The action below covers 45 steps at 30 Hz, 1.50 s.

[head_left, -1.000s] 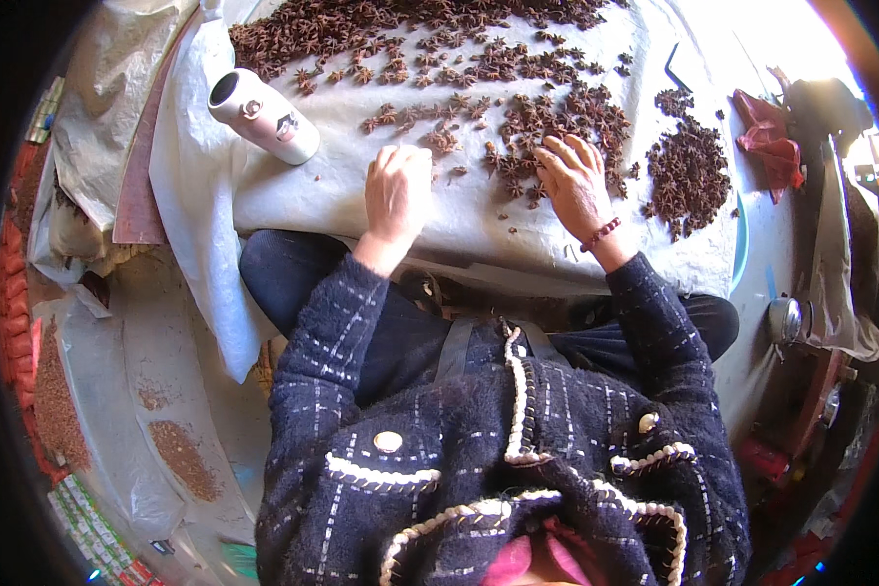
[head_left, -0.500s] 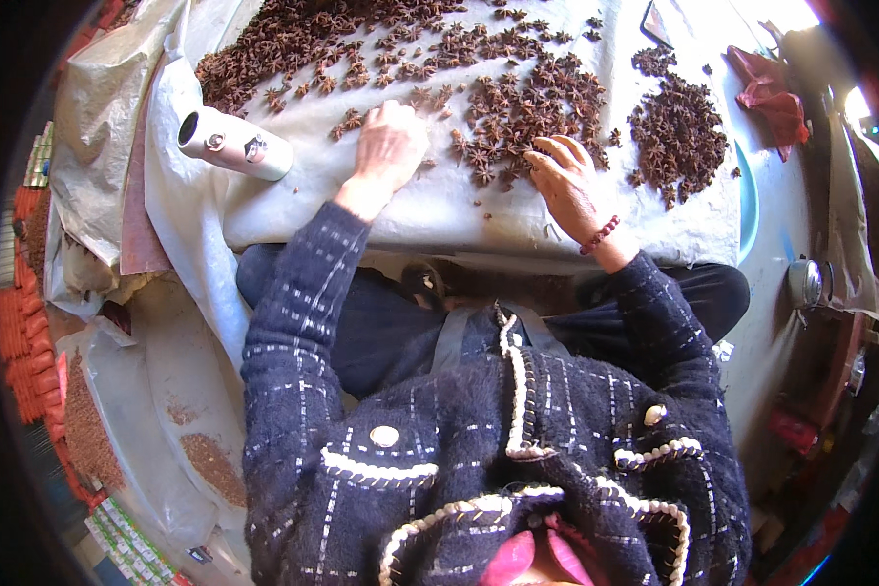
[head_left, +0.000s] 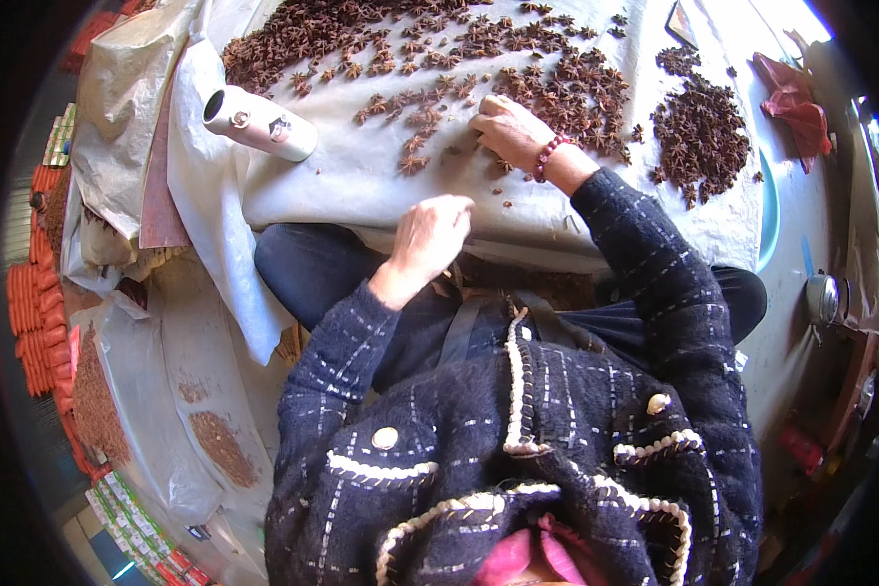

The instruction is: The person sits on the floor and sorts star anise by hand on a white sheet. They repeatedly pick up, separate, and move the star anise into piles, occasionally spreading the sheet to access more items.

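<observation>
Dried star anise (head_left: 586,88) lies scattered over a pale plastic sheet (head_left: 352,186), with a separate pile (head_left: 703,137) at the right. My right hand (head_left: 508,132), a bead bracelet at its wrist, is over the sheet among the loose pods, its fingers curled together; their tips and anything in them are hidden. My left hand (head_left: 432,236) is lower, by the sheet's near edge, closed with fingers bent under; I cannot make out what, if anything, it holds. A white cylindrical bottle (head_left: 269,127) stands upper left of my left hand.
Crumpled sheeting (head_left: 117,117) drapes at the left above red-orange stacked items (head_left: 31,322). Brown granules (head_left: 220,444) lie on plastic at lower left. A light blue round rim (head_left: 767,215), a red bag (head_left: 791,107) and a metal container (head_left: 820,298) sit at the right. My knees are under the sheet's edge.
My left hand has come down and right, toward the near edge. My right hand has moved up and left among the scattered pods, its fingers now more curled.
</observation>
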Motion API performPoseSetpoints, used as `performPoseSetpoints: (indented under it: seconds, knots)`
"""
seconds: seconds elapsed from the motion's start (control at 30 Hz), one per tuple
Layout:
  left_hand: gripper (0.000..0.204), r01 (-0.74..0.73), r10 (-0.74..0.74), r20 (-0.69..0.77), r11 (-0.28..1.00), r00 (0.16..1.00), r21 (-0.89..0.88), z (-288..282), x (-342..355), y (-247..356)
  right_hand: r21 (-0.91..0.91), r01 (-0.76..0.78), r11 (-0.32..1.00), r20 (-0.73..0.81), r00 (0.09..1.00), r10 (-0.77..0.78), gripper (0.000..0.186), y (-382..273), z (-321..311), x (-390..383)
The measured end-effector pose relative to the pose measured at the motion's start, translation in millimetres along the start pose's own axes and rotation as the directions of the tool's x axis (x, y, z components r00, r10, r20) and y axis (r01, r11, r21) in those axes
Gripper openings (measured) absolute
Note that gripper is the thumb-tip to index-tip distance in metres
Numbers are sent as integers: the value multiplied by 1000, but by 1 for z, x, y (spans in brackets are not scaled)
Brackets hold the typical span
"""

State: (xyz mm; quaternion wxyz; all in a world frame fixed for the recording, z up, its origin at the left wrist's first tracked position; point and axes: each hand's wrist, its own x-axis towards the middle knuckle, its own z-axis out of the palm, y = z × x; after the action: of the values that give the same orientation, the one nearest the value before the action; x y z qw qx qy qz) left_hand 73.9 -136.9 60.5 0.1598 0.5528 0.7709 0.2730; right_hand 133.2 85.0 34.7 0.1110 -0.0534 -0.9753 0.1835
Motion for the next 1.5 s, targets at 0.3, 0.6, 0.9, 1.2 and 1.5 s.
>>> performPoseSetpoints:
  seconds: [0.3, 0.6, 0.9, 1.2, 1.5]
  knots:
    - [15, 100, -26, -139, 827, 990, 553, 7, 65, -38, 52, 10, 999, -148, 989, -2, 20, 15, 6, -10]
    - [13, -35, 9, 113, 972, 994, 232, 13, 16, 12, 59, -108, 992, -177, 977, 117, 18, 19, 8, -13]
    - [22, -17, 16, -70, 1000, 997, -21, 6, 35, 2, 141, -118, 983, -244, 958, 150, 17, 21, -5, -15]
    - [26, 15, -28, -242, 998, 970, -54, 7, 54, -12, 654, -383, 652, -20, 853, 521, 21, 19, -17, -17]
    - [13, 18, -1, -125, 991, 992, 130, -2, 71, -24, 724, -281, 630, 51, 933, 357, 24, -23, -12, -14]
